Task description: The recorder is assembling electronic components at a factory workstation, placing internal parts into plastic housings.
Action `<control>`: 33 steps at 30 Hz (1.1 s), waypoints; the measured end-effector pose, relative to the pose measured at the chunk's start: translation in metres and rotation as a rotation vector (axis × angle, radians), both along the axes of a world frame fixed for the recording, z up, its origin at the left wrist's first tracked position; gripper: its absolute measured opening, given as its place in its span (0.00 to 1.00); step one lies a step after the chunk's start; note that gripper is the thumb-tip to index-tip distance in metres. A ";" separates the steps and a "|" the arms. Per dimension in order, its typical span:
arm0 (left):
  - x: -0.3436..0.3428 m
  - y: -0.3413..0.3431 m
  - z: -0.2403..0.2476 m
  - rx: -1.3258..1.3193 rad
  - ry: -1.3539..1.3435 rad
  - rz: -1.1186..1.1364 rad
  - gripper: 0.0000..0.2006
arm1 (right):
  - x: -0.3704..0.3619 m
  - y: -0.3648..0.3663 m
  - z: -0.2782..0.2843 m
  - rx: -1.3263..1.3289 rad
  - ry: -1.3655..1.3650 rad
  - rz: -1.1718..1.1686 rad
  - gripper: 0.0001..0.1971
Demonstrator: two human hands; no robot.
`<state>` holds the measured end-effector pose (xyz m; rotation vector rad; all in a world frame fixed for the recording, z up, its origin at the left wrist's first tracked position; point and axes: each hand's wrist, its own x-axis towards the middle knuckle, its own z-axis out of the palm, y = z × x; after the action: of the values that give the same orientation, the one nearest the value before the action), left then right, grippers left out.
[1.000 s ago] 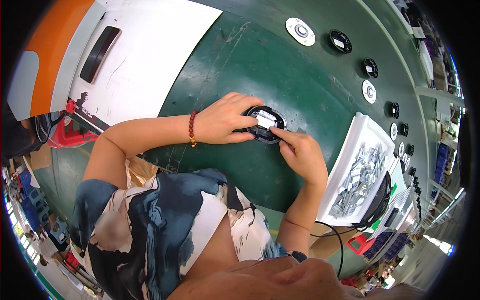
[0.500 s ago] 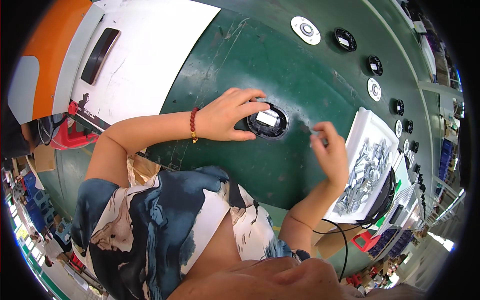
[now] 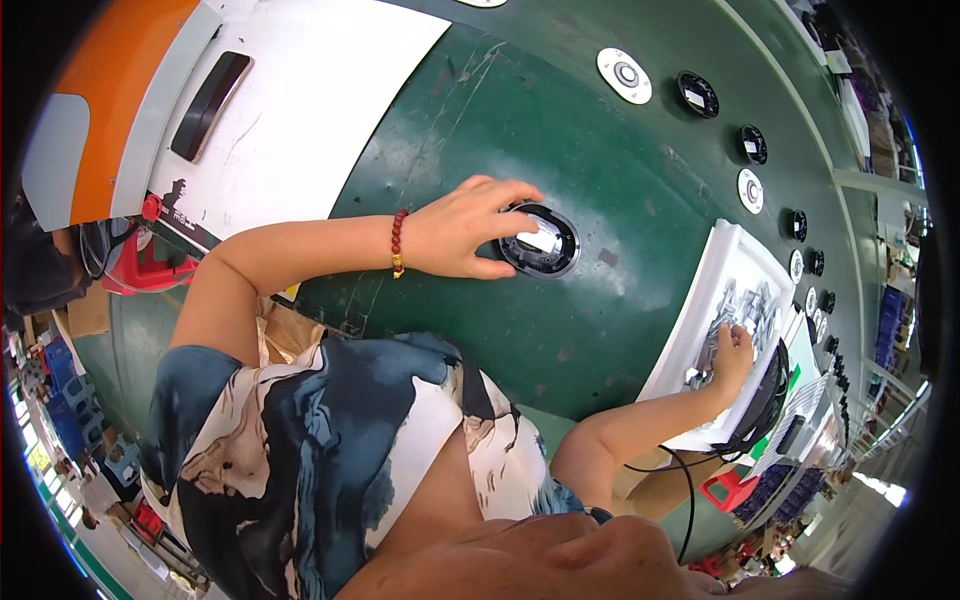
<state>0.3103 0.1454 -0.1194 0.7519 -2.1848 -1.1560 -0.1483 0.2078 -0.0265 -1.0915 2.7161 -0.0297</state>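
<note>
A black oval housing with a white label lies on the green table. My left hand holds it by its left side, thumb at the lower edge and fingers over the upper edge and label. Well to the right, my right hand reaches into a white tray of small silvery metal pieces. Its thumb and fingers are bent together among the pieces. Whatever lies between those fingertips is too small to make out.
Round white discs and black round housings stand in a row along the far right. A black cable bundle hangs beside the tray. At the left, a dark bar-shaped object lies on a white sheet.
My right hand has moved right and down, from above the table beside the housing into the tray of metal pieces. My left hand stays at the housing.
</note>
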 end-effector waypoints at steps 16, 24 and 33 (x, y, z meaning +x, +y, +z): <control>-0.005 0.001 0.002 -0.067 -0.044 -0.052 0.18 | 0.199 -0.025 -0.022 -0.028 -0.773 0.738 0.38; -0.008 -0.001 0.000 -0.048 -0.068 -0.061 0.19 | 0.199 -0.025 -0.029 -0.050 -0.760 0.765 0.38; -0.010 -0.001 0.000 -0.038 -0.069 -0.069 0.19 | 0.197 -0.024 -0.031 -0.025 -0.758 0.747 0.38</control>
<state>0.3005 0.1444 -0.1199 0.7155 -2.3000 -1.1345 0.0489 0.1834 -0.0571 -1.6151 1.5610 -0.2885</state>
